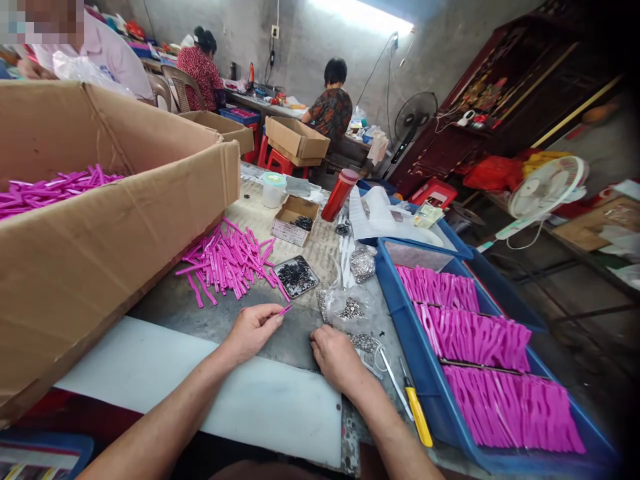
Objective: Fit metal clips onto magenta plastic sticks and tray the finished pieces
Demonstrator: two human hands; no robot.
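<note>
Between the thumb and forefinger of my left hand point(256, 331) is a magenta plastic strip point(285, 310); only its end shows. My right hand point(336, 355) rests on the table just to the right, its fingers curled down. Whatever its fingertips hold, if anything, is hidden. Close by that hand lies a clear plastic bag point(370, 307) with small silver metal parts point(351, 308). A loose pile of magenta strips point(227, 260) spreads beyond my left hand. Beside the pile sits a small tray point(314, 283) of black pieces, probably screws point(295, 275).
A large cardboard box point(165, 207) of strips walls off the left. At right, a blue crate point(400, 320) holds rows of magenta pieces point(510, 407). A yellow-handled screwdriver point(417, 413) lies beside it. Farther back are a small carton point(290, 231) and a red flask point(340, 195). Other people sit behind.
</note>
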